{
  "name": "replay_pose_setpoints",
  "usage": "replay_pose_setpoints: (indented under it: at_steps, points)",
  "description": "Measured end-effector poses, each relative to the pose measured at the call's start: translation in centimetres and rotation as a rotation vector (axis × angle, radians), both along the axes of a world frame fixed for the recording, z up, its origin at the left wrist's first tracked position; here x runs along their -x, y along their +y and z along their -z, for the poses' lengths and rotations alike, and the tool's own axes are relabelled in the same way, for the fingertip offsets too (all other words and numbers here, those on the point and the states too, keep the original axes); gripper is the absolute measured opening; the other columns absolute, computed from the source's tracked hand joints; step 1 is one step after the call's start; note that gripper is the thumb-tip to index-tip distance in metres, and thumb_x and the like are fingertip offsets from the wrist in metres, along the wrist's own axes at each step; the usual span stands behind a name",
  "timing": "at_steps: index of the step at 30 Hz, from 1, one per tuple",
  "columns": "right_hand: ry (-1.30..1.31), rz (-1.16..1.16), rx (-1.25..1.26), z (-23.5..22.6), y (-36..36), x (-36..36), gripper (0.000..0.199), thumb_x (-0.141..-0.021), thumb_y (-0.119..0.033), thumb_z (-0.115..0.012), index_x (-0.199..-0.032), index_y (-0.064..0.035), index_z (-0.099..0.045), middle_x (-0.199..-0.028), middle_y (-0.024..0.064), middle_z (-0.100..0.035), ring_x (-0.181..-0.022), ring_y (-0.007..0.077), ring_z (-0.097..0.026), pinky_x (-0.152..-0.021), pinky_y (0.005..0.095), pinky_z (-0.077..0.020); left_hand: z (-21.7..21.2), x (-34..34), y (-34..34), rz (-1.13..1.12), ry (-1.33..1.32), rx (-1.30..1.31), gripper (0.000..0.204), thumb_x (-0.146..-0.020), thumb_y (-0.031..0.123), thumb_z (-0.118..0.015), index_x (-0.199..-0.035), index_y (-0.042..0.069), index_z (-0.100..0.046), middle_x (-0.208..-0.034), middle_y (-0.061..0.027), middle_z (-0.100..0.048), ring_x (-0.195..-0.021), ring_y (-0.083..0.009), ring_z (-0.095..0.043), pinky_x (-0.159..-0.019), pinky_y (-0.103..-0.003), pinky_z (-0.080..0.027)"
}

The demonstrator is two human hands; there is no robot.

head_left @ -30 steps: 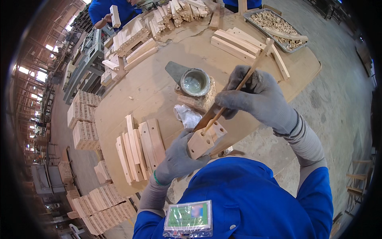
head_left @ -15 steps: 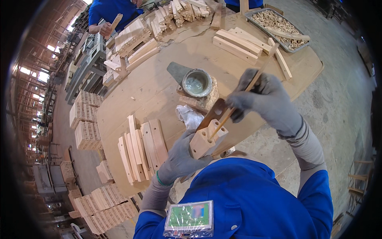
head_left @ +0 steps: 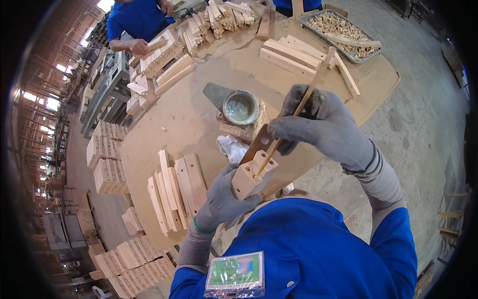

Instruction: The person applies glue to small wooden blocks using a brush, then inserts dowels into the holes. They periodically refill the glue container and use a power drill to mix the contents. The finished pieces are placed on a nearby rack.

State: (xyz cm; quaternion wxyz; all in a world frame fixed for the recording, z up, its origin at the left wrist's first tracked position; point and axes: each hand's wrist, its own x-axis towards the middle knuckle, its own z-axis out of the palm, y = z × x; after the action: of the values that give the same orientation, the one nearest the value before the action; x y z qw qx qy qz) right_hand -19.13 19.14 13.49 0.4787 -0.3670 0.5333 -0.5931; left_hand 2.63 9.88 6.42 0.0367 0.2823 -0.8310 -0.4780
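Observation:
My left hand (head_left: 220,200), in a grey glove, is closed around a few pale wooden bars (head_left: 244,183) with round holes in their ends. Between the thumb and fingers of my gloved right hand (head_left: 326,127) is a thin wooden stick (head_left: 304,99). The stick slants down, and its lower tip is at a hole in one bar's end; how deep it sits I cannot tell. Beyond the bars stands a round pot (head_left: 240,107) of whitish liquid, with a crumpled white cloth (head_left: 232,148) near it. A brown strip (head_left: 256,144) lies beside the bars, partly hidden.
Drilled wooden slats (head_left: 186,182) lie on the table (head_left: 154,142) at left; more bars (head_left: 289,57) lie at the far right, near a tray of dowels (head_left: 343,30). Stacked wood (head_left: 159,55) fills the far left, where a co-worker's hand (head_left: 138,47) rests on pieces.
The stick stays at the bar end while my hands and the bars appear slightly further left. At far left, the co-worker's hand and its wooden piece have lowered onto the stack.

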Motion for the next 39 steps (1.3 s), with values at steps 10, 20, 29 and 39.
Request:
replay_pose_setpoints:
  at_steps: [10, 20, 29, 39]
  points:
    - [-0.115, 0.342, 0.535, 1.7, 3.9, -1.5, 0.028, -0.086, -0.007, -0.056, -0.112, 0.0040, -0.051, -0.089, 0.0141, -0.063, -0.089, 0.0226, -0.063, -0.078, 0.0337, -0.0519, -2.8, -1.2, -3.6, -0.574, 0.746, -0.386, 0.049, -0.067, 0.007, -0.060, -0.112, -0.007, -0.047, -0.087, -0.0146, -0.060, -0.080, -0.0255, -0.062, -0.074, -0.039, -0.054]
    - [0.949, 0.324, 0.315, 9.4, -0.4, -8.6, 0.091, -0.063, -0.034, -0.079, -0.133, -0.0004, -0.032, -0.110, 0.0207, -0.055, -0.094, 0.0351, -0.057, -0.082, 0.0387, -0.0467, -3.9, 4.6, 0.1, -0.612, 1.079, -0.237, 0.040, -0.070, 0.000, -0.067, -0.108, -0.007, -0.053, -0.092, -0.0109, -0.061, -0.081, -0.0164, -0.061, -0.074, -0.028, -0.050]
    - [0.980, 0.576, 0.394, 14.4, -0.5, -6.2, 0.076, -0.060, -0.028, -0.080, -0.120, -0.0022, -0.041, -0.099, 0.0168, -0.059, -0.082, 0.0324, -0.062, -0.070, 0.0370, -0.0510, -0.1, 7.0, 1.8, -0.358, 0.910, -0.104, 0.056, -0.061, 0.002, -0.075, -0.111, -0.006, -0.051, -0.096, -0.0109, -0.057, -0.085, -0.0171, -0.058, -0.073, -0.029, -0.050]
    - [0.989, 0.545, 0.126, 28.4, 1.3, -2.3, 0.066, -0.064, -0.034, -0.079, -0.111, -0.0010, -0.047, -0.100, 0.0144, -0.060, -0.087, 0.0282, -0.062, -0.073, 0.0351, -0.0505, 3.2, 1.9, -1.4, -0.328, 0.891, -0.275, 0.062, -0.094, 0.047, -0.034, -0.128, -0.006, -0.034, -0.129, -0.0157, -0.043, -0.108, -0.0308, -0.054, -0.093, -0.043, -0.045]
